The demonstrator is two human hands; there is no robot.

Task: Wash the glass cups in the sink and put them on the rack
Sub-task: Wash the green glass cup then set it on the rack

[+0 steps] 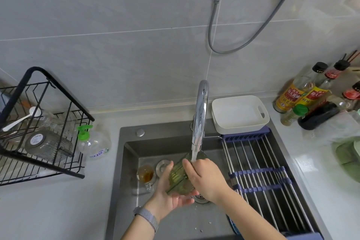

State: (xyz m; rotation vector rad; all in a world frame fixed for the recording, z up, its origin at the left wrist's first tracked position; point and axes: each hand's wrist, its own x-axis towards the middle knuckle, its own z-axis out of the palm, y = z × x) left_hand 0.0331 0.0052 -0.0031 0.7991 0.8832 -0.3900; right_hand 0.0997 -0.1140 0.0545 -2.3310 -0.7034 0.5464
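A greenish ribbed glass cup point(179, 178) lies tilted over the grey sink point(124, 163), its mouth under the running stream from the chrome tap point(200, 115). My left hand point(169, 191) cradles the cup from below, fingers curled round its side. My right hand point(206, 177) grips the cup near its rim, fingers reaching over the mouth. A second small glass cup point(146, 176) with brown residue stands on the sink floor to the left. The black wire rack point(39, 132) stands on the counter at far left, holding an upturned glass point(48, 144) and a white spoon.
A clear soap dispenser point(91, 140) with a green pump stands between rack and sink. A roll-up drying rack point(263, 171) spans the sink's right side, with a white bin point(240, 115) behind it. Sauce bottles point(307, 95) crowd the right counter. A grey cable hangs on the wall.
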